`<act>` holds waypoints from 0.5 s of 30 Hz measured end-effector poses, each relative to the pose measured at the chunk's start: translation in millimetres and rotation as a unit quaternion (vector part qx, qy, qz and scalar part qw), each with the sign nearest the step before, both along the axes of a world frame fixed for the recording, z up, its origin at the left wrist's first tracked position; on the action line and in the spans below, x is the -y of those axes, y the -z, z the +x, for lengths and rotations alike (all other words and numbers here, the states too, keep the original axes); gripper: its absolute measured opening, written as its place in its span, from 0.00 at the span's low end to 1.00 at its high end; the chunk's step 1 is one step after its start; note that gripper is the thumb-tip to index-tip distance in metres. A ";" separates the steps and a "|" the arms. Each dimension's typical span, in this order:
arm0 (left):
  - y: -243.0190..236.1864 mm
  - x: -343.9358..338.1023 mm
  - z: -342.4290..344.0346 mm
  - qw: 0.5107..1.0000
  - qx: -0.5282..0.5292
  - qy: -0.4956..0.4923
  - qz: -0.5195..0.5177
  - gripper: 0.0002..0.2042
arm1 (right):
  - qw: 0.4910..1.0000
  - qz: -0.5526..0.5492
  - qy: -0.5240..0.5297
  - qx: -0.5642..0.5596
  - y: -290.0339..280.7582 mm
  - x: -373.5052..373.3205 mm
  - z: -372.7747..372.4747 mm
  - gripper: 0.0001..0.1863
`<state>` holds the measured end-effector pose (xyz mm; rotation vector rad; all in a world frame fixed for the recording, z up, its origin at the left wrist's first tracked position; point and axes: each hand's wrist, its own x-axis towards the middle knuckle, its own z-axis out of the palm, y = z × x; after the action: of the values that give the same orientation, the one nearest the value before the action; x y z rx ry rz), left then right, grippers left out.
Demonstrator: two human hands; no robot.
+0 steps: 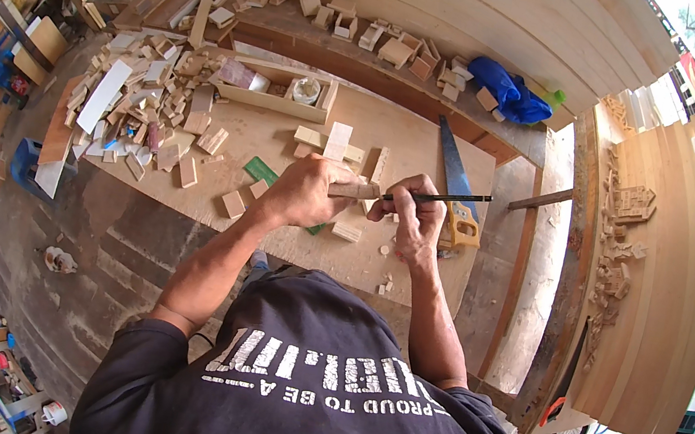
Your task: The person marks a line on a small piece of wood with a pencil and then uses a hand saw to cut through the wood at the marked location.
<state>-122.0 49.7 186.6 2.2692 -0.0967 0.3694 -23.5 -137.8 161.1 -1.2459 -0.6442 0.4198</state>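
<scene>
In my left hand [308,193] I hold a small wooden block [355,190], its end sticking out to the right from my closed fingers. My right hand [416,214] grips a dark pencil [452,197], whose tip meets or nearly meets the end of the block. The pencil's back end points right. Both hands are above the plywood worktop [288,130]. Just beyond them a pale flat piece [338,141] lies across a longer wooden strip [310,137]. A green piece [259,169] is partly under my left hand's side, and a small block [346,232] lies below the hands.
A handsaw [454,166] with a yellow handle lies right of my right hand. Offcuts [143,98] heap up at the left. Behind stands a wooden tray [270,102] with a jar [305,90]. A shelf at the back bears small wooden boxes [394,52] and a blue bag [512,93].
</scene>
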 end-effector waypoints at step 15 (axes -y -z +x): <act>25.3 8.0 -9.1 0.975 -0.011 -0.084 -0.204 0.09 | 0.993 -0.078 0.008 0.084 -10.4 2.4 -5.9 0.12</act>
<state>-131.0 41.7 161.3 1.8767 0.1697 0.4115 -29.4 -140.2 171.5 -1.4456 -0.7549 0.3592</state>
